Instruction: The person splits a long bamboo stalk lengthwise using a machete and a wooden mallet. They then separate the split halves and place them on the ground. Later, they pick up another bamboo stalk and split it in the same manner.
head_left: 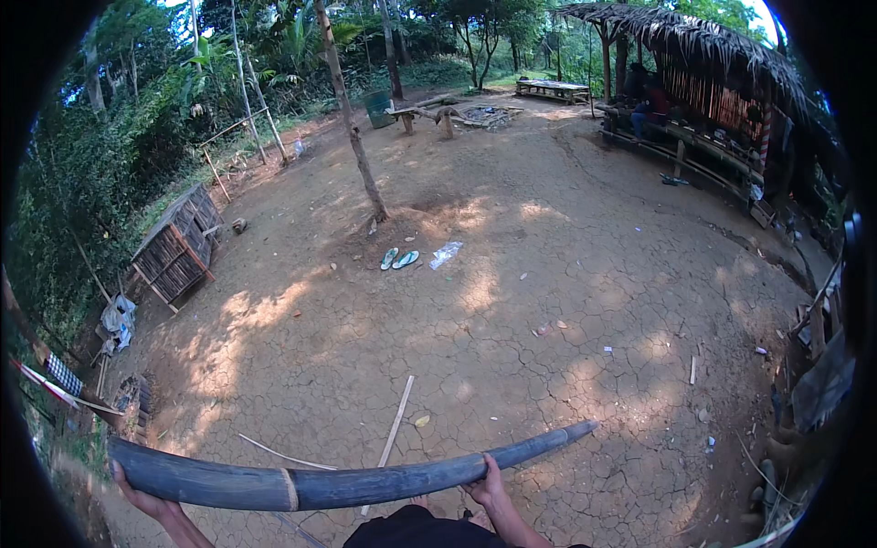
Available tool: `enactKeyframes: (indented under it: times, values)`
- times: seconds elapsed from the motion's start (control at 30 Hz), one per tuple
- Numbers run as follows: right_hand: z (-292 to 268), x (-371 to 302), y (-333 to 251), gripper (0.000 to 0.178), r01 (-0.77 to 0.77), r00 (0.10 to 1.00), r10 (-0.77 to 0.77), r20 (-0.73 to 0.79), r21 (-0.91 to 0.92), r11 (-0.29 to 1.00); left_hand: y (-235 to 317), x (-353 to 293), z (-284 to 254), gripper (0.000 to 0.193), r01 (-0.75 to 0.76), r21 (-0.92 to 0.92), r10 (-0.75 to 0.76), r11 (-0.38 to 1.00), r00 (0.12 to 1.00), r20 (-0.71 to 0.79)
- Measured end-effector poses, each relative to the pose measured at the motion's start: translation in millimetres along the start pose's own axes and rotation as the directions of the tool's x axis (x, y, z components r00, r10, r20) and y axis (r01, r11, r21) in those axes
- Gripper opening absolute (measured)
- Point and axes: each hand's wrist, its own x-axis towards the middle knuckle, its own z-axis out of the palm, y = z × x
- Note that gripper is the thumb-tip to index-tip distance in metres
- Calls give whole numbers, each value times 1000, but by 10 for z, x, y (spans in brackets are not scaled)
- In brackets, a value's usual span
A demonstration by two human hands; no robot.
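Note:
A long, dark bamboo pole (384,488) lies crosswise in front of me, held up off the cracked earth. Its thick end is at my left, and it looks thinner toward the right, with a pale ring at one joint. My left hand (146,500) is closed round the thick end from below, the fingertips partly hidden behind it. Farther right along the pole, my right hand (490,488) grips it, thumb on the near side. Beyond the pole a pale bamboo strip (398,416) lies on the ground, and a thinner curved strip (285,454) is to its left.
Sandals (399,259) and a clear plastic wrapper (446,255) lie near a slim tree trunk (352,128). A slatted wooden crate (178,245) stands at the left. At the far right a person (650,108) sits under a thatched shelter (703,82). A low bench (429,111) is farther back.

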Motion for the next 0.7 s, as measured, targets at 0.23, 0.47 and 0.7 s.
enactKeyframes:
  times: [0.23, 0.47, 0.7]
  values:
    - [-29, -27, 4, 73, 14, 1000, -14, -7, -32, 999, -6, -3, 2, 46, -6, -31, 5, 1000, 999, -43]
    - [-89, -47, 10, 75, 14, 1000, -14, 2, -60, 998, 42, -24, -105, 43, 28, -25, -28, 999, 1000, 13]
    - [-121, -53, 32, 76, -2, 1000, 2, 7, -86, 996, 70, -23, -244, 42, 50, -47, -46, 998, 994, 95]
